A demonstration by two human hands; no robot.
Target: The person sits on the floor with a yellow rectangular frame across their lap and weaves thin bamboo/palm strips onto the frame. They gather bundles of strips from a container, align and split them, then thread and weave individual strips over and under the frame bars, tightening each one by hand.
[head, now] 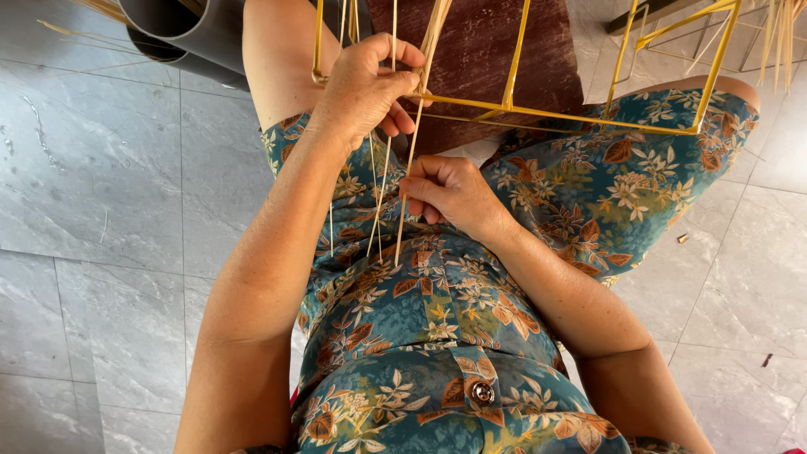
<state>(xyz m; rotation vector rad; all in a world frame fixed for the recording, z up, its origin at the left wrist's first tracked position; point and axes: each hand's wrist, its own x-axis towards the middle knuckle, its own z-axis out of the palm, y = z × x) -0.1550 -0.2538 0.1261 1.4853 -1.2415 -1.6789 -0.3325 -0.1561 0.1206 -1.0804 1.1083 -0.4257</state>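
Note:
A frame of thin yellow bamboo sticks (588,118) rests across my lap, over a teal floral dress (437,311). My left hand (361,88) pinches the frame's near left corner, where several sticks meet. My right hand (450,193) sits just below it, fingers closed on a thin pale strip (410,160) that runs up to that corner. More loose strips (378,193) hang down from the joint between my hands.
A dark reddish-brown board (479,50) lies under the frame between my knees. Two grey pipes (181,29) lie at the top left. More bamboo strips (782,34) show at the top right. Grey marble tile floor (101,185) surrounds me.

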